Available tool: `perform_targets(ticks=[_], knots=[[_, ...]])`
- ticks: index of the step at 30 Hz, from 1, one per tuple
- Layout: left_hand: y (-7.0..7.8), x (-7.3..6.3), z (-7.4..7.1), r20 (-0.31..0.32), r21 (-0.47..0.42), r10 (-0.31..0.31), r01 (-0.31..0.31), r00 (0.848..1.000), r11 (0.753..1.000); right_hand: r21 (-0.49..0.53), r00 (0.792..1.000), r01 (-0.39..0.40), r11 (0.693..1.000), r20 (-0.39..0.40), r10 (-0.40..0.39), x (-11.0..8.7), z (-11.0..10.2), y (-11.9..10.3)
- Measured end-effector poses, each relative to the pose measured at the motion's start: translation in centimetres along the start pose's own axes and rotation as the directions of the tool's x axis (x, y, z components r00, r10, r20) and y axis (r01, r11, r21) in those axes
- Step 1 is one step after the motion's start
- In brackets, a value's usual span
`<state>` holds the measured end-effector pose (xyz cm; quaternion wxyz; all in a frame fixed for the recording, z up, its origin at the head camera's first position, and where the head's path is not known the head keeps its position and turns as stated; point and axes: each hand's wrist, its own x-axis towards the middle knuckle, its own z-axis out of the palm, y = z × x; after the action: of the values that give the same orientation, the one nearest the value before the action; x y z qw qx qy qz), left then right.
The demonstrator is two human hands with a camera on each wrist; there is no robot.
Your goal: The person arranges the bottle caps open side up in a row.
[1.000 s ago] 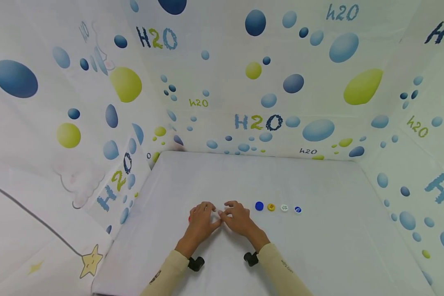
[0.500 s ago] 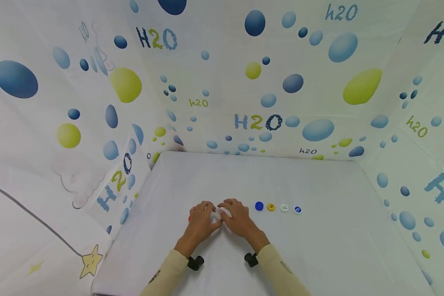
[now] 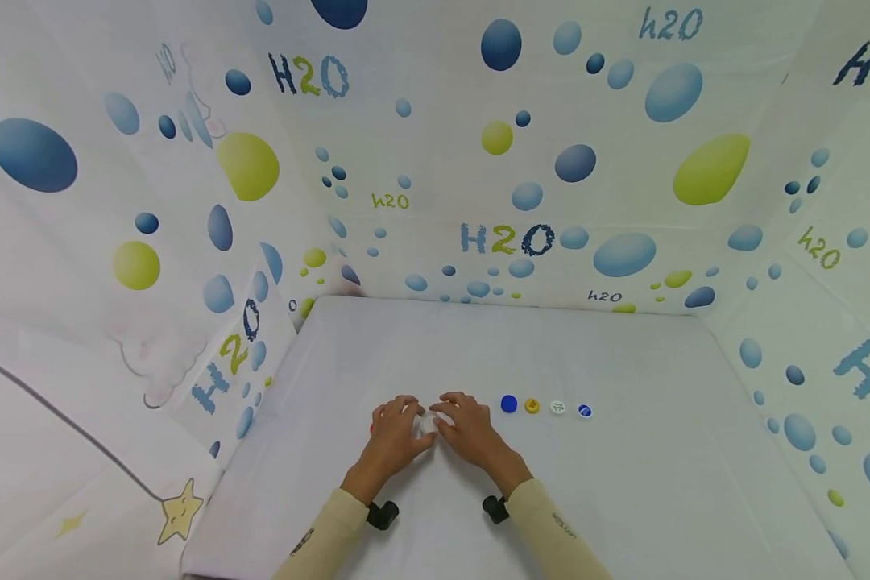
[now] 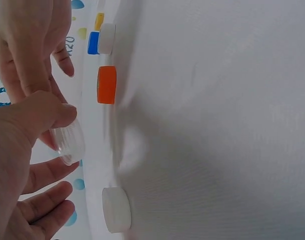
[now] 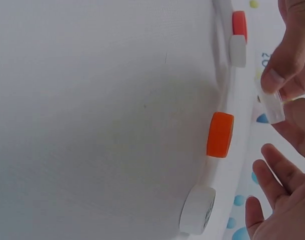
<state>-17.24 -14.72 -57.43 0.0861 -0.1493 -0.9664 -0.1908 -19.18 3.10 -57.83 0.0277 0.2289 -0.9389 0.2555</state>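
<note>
A clear plastic cap (image 3: pixel 432 422) is held up between both hands, tilted on its edge in the left wrist view. My left hand (image 3: pixel 393 433) pinches it between thumb and fingers. Opposite, my right hand (image 3: pixel 470 428) grips its other side, the remaining fingers spread. Under the hands, an orange cap (image 4: pixel 107 85) sits on the table; the hands cover it in the head view. A white cap (image 4: pixel 116 210) lies near my left hand, and another white cap (image 5: pixel 198 210) near the right one. A red cap (image 3: pixel 372 429) peeks out beside the left hand.
Right of the hands runs a row: a blue cap (image 3: pixel 508 403), a yellow cap (image 3: pixel 532 406), a white cap (image 3: pixel 557 408) and a blue-and-white cap (image 3: pixel 584 411). The white-covered table (image 3: pixel 623 499) is enclosed by a printed backdrop (image 3: pixel 435 145).
The clear cap, barely visible a second ago, now shows between the hands. The right fingers have shifted slightly around it; the left hand has hardly moved.
</note>
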Motion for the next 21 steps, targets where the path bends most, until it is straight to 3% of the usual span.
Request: perform_targets(ticks=[11,21], knots=[[0.14,0.16,-0.3,0.078,0.0,0.012,-0.012,0.997,1.0,-0.005,0.994,0.015,1.0,0.104,-0.014,-0.4,-0.16,0.62],[-0.03,0.09,-0.03,0.103,0.017,0.024,-0.026,0.994,1.0,-0.005,0.994,-0.008,1.0,0.11,0.008,-0.41,0.29,0.64]])
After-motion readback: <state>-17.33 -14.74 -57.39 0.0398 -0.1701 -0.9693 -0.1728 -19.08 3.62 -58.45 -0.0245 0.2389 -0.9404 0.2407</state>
